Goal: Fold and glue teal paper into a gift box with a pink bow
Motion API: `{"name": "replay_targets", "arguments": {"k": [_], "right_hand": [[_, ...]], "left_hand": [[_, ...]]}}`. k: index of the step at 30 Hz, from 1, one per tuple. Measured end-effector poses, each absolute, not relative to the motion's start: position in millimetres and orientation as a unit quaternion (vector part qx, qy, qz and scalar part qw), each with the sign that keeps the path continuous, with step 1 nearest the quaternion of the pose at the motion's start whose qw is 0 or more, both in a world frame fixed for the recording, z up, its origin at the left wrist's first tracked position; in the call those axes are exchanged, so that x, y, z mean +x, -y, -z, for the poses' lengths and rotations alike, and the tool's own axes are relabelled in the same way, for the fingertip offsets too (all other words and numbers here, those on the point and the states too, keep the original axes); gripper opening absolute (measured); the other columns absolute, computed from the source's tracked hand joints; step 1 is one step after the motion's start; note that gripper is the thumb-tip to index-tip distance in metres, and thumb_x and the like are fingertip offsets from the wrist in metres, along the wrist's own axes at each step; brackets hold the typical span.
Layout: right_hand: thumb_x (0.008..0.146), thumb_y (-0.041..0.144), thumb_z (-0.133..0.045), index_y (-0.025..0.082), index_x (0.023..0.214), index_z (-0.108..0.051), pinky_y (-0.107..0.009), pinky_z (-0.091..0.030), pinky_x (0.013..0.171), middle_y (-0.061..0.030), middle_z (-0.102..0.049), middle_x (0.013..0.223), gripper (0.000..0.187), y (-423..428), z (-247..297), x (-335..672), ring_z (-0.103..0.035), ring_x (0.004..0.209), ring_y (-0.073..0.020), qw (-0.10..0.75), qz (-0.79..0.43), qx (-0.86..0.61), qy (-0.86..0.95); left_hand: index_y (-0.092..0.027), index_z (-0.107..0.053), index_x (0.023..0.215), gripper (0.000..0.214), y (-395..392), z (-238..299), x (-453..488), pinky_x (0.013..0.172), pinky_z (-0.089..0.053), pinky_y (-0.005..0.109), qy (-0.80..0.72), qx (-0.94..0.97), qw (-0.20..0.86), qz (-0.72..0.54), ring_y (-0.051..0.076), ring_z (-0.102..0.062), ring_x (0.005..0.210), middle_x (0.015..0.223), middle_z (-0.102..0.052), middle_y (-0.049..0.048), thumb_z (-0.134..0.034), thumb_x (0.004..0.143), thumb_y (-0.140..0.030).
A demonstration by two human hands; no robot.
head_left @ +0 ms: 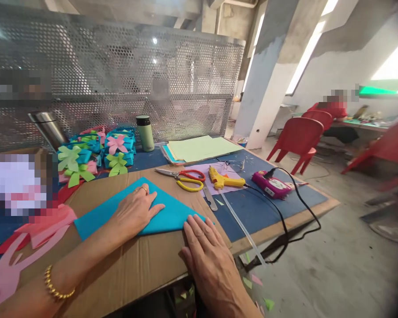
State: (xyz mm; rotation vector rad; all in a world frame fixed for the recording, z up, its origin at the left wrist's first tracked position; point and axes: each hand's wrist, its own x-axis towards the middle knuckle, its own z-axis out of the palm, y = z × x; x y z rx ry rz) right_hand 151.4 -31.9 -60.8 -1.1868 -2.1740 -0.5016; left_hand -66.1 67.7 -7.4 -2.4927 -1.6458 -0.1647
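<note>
A: Principal item?
B: One bright-blue folded paper sheet (174, 210), roughly triangular, flat on a brown corrugated cardboard sheet (146, 265), towards the tabletop's (298, 203) near edge. Its right corner lies close to the cardboard's right edge.

A: Hands?
B: Two, bare. Left hand (137, 207): on top of the paper, index finger bent, thumb spread wide; pressing, by its look, not pinching. Right hand (205, 247): fingers extended and close together, tips over the paper's right corner, nothing seen clasped; what lies beneath the palm I cannot tell.

A: Adjacent stock?
B: Scissors with red and yellow handles (176, 174), at the cardboard's far right; a yellow glue gun (223, 180) beyond its right edge; a translucent glue stick (238, 225), upper end at the gun, lower end past the tabletop's near edge; a purple box with a black cord (270, 185), nearer the tabletop's right corner.

A: Risks?
B: In my judgement, three. Uneven pressure from the two hands could skew the paper or set a crooked crease. A rightward slip could carry its corner off the cardboard. The overhanging glue stick, if knocked by the right forearm, could drag the gun round; a tug on the looping cord could do likewise.
</note>
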Motion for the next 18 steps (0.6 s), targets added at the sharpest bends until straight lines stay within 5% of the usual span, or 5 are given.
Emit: {"name": "replay_targets", "arguments": {"k": [15, 18], "right_hand": [[0.099, 0.027, -0.050, 0.008, 0.129, -0.058, -0.050, -0.054, 0.098, -0.0172, -0.067, 0.129, 0.036, 24.8, 57.7, 156.2, -0.062, 0.120, -0.0321, 0.274, 0.223, -0.419, 0.836], [0.100, 0.031, -0.051, 0.012, 0.120, -0.061, -0.039, -0.058, 0.083, -0.0151, -0.072, 0.115, 0.030, 15.8, 40.9, 157.2, -0.068, 0.106, -0.0282, 0.233, 0.204, -0.426, 0.850]], "left_hand": [[-0.015, -0.063, 0.121, 0.049, -64.1, 0.3, -60.9, 0.099, -0.047, 0.041, 0.580, -0.811, 0.045, 0.062, 0.033, -0.057, 0.120, 0.128, -0.058, 0.0187, -0.053, 0.095, -0.054], [-0.013, -0.064, 0.119, 0.049, -63.7, 0.9, -62.1, 0.101, -0.045, 0.043, 0.575, -0.814, 0.038, 0.073, 0.035, -0.054, 0.125, 0.133, -0.055, 0.0212, -0.052, 0.096, -0.054]]}}
